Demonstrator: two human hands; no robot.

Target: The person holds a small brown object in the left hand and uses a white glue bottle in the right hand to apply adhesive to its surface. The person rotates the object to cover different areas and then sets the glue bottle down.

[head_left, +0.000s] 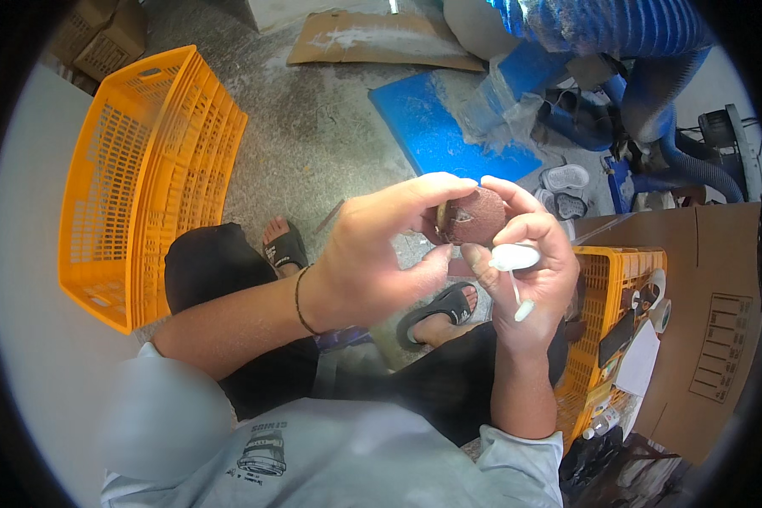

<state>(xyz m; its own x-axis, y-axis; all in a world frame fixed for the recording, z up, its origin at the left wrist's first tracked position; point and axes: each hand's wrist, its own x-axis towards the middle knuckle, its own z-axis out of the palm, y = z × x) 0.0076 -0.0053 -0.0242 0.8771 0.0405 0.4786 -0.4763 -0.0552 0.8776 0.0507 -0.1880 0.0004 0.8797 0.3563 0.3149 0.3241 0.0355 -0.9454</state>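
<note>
In front of my lap, both hands are raised close together around a rounded brown piece (478, 218) with a rough, grainy surface. A small pale mark shows on its face, and a lighter rim runs along its left side. My left hand (364, 241) is closed on the piece from the left, fingers over the top and thumb below. My right hand (540, 271) steadies its right side with the fingertips. That same hand grips a small white squeeze bottle (518, 256), with a thin strap and small white tip hanging below it. The bottle's contents cannot be seen.
Stacked yellow plastic crates (135, 186) stand at the left. A dusty blue board (423, 118) and a flat cardboard sheet (381, 41) lie ahead on the floor. Blue ducting (601, 25) fills the far right. A yellow crate (577, 372) with odds and ends stands beside a cardboard box (694, 296).
</note>
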